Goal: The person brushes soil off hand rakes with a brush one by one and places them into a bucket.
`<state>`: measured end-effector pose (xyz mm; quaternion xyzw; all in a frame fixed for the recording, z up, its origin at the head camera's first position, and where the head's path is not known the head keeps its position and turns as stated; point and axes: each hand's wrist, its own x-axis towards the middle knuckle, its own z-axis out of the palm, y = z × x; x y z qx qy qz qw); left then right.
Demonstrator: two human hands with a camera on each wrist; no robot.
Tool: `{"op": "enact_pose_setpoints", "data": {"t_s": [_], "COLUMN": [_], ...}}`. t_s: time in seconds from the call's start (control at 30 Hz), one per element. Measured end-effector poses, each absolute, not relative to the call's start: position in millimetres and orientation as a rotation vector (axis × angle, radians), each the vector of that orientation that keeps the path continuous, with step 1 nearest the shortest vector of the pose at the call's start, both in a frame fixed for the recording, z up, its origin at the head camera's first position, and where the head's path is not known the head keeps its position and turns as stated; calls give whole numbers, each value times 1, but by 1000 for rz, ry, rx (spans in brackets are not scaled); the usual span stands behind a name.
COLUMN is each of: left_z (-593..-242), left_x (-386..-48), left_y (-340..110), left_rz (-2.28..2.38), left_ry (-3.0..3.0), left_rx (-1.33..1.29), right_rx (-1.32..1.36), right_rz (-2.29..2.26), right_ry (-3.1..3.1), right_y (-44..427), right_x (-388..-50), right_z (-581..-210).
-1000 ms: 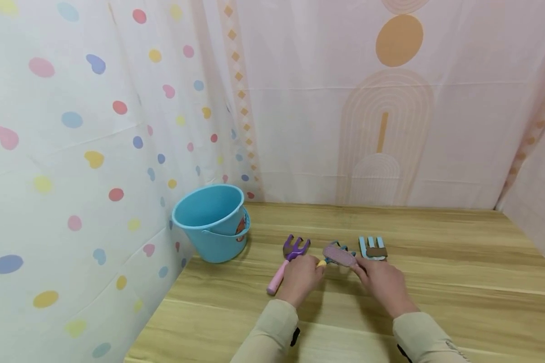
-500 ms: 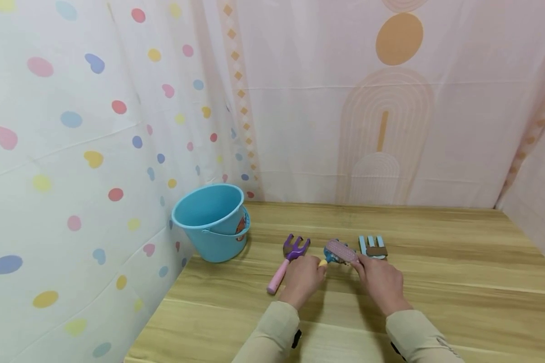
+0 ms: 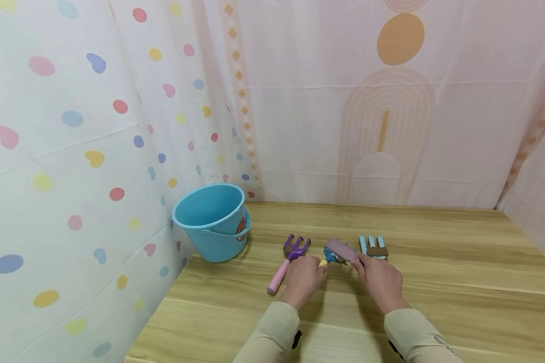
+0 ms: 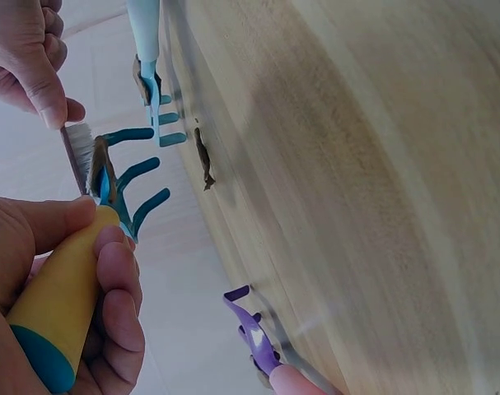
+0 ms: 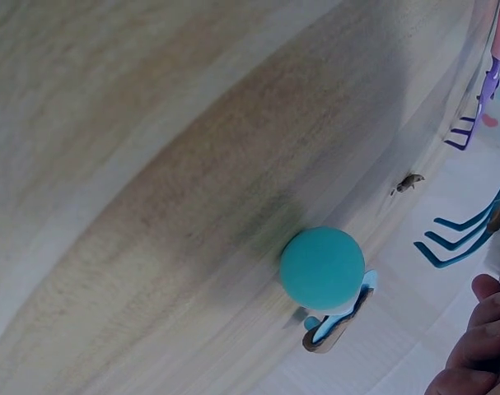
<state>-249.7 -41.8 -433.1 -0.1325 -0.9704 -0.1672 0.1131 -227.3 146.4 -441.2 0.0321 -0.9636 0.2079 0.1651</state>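
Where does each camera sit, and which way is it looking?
Head: on the head, facing forward and down at the blue bucket, left grip, right grip and sleeves.
Left wrist: on that wrist, facing the left grip around a yellow handle; right grip shows too.
Right wrist: on that wrist, facing across the table; right grip shows partly.
Both wrist views share the purple fork.

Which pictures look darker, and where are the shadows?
Head view: brightest, soft shadows on the table by the left hand and right hand; left wrist view: dimmer, the purple fork throws a thin shadow; right wrist view: also dim, the table's grain looks blurry.
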Motion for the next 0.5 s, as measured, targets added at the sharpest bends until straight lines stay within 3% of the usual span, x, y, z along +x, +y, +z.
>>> {"op": "enact_pose_setpoints", "data": {"t_s": [0.5], "left_z": [-431], "left_x": [-247], "left_y": [-40], "left_rz": [-467], "left_ry": [-2869], "left_rx": [-375], "right_rx": [79], "right_rz": [625], "right_ry": [-2706], "right_y": [146], "right_x": [-233], "right_z": [-445]}}
